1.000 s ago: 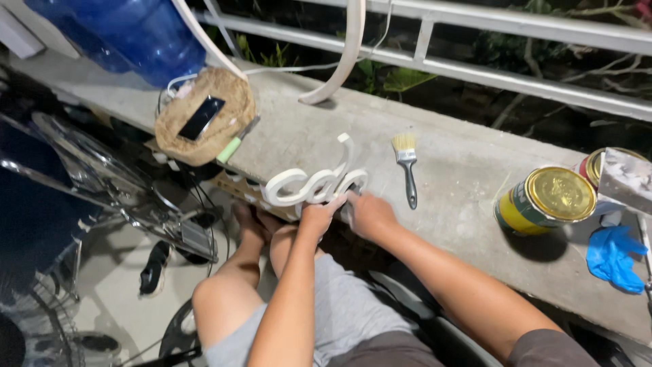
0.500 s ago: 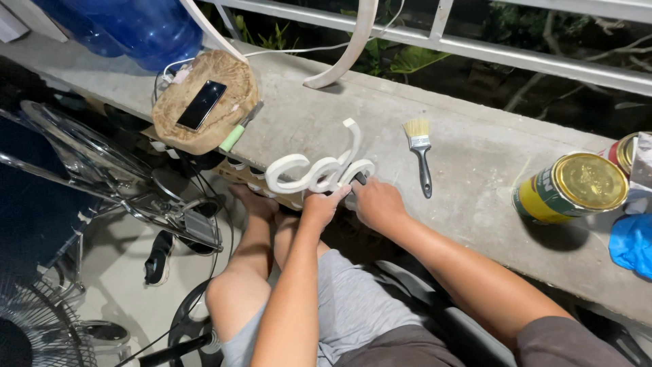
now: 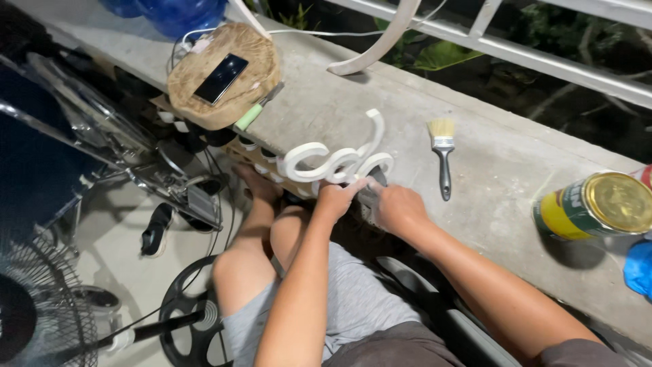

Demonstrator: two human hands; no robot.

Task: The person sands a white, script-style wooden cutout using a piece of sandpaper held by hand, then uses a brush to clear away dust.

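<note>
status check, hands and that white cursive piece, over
Left hand and right hand both gripping white cursive letter piece at ledge edge. Paintbrush lies clear, untouched.

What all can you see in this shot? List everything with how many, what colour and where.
cursive letter piece: one, white, near edge of the ledge, at both hands
concrete ledge: one, grey, across the frame
paintbrush: one, pale bristles, dark handle, lying right of the letter piece
paint can: one, yellow and green, gold lid, right on the ledge
phone: one, black, on a tan round block
tan block: one, left on the ledge
water jug: one, blue, top left
railing: white, behind the ledge
fan: one, dark, floor at lower left
left hand: on the letter piece
right hand: at the piece's right end
</note>
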